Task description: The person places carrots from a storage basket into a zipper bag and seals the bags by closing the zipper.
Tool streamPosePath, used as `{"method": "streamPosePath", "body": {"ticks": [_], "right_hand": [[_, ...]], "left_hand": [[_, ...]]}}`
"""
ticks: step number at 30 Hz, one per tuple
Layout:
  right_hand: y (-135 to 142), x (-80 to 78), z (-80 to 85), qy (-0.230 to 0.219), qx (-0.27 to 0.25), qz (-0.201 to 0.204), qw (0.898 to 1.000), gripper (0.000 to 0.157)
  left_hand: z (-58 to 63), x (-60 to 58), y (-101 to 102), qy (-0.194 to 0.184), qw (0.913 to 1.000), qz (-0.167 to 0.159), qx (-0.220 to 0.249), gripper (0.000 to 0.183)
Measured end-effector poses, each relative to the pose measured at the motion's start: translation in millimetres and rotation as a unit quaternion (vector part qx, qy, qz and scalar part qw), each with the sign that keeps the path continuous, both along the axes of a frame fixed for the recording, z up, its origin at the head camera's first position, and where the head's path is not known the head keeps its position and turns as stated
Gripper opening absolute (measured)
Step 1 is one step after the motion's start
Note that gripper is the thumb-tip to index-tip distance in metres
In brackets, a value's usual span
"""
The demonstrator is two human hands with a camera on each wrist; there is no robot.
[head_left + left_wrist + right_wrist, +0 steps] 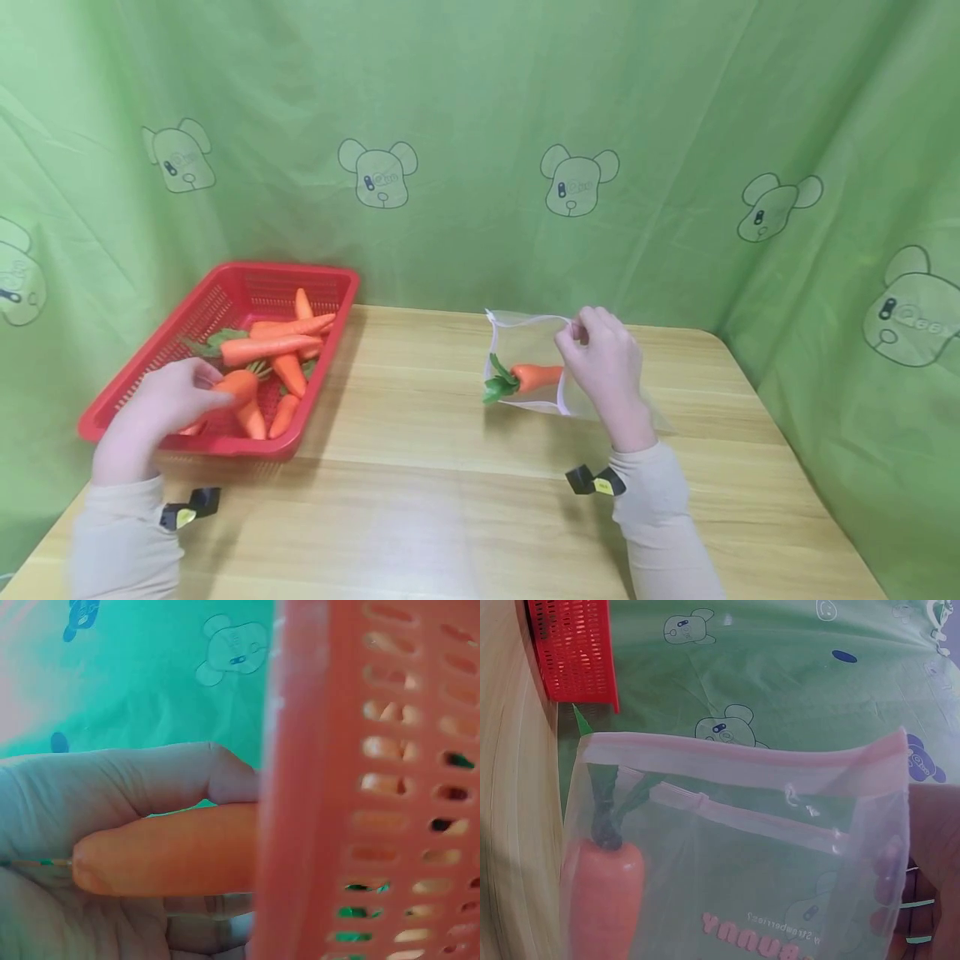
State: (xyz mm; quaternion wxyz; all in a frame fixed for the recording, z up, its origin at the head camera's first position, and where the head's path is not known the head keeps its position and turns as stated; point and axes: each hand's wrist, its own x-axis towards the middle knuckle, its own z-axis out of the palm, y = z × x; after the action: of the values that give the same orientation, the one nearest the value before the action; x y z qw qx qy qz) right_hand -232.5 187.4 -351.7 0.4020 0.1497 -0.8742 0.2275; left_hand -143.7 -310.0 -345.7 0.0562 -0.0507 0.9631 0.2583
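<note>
My left hand (168,396) reaches over the front left of the red basket (348,287). In the left wrist view, an orange carrot (165,851) lies between its thumb and fingers; the basket's rim hides the fingertips. Several more carrots (273,346), some with green leaves, lie in the basket. My right hand (603,358) pinches the upper edge of a clear zip bag (525,333) near its mouth, which gapes to the left. Inside the bag is one carrot (536,377), its leaves sticking out at the mouth. Pink lettering shows on the bag in the right wrist view.
A light wooden table (420,467) carries the basket at left and the bag at right. Behind and at both sides hangs a green curtain (480,83) printed with bear heads. Each sleeve cuff wears a small black strap-on device (595,481).
</note>
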Motion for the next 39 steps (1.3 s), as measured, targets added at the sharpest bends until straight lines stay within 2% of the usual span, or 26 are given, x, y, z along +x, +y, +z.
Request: {"method": "streamPosePath", "body": {"ticks": [2,8,16,23,30,37,39], "right_hand": [[-0.1,0.5,0.0,-0.001,0.000,0.001,1.000,0.012],[-0.6,1.7,0.7,-0.002,-0.002,0.003,1.000,0.012],[-1.3,2.1,1.7,-0.002,-0.004,-0.001,1.000,0.011],[-0.7,1.8,1.2,0.004,-0.002,-0.005,1.000,0.011],[0.1,0.4,0.2,0.008,0.005,-0.003,1.000,0.012],[0.3,0.5,0.1,0.007,0.002,0.001,1.000,0.012],[0.2,0.7,0.4,0.007,0.001,0.000,1.000,0.012]], "left_hand": [[0.4,1.0,-5.4,-0.003,1.0000,0.003,0.001,0.061],[4.9,4.2,-8.2,0.027,0.9993,0.009,0.025,0.060],[10.3,6.9,2.9,0.084,0.9950,0.021,0.049,0.057],[13.3,7.2,13.3,0.110,0.9904,0.031,0.078,0.056],[16.7,4.4,24.5,0.127,0.9875,0.036,0.087,0.055],[26.2,-1.1,37.5,0.149,0.9836,0.010,0.101,0.049],[28.8,-1.6,42.0,0.145,0.9817,0.000,0.123,0.048]]}}
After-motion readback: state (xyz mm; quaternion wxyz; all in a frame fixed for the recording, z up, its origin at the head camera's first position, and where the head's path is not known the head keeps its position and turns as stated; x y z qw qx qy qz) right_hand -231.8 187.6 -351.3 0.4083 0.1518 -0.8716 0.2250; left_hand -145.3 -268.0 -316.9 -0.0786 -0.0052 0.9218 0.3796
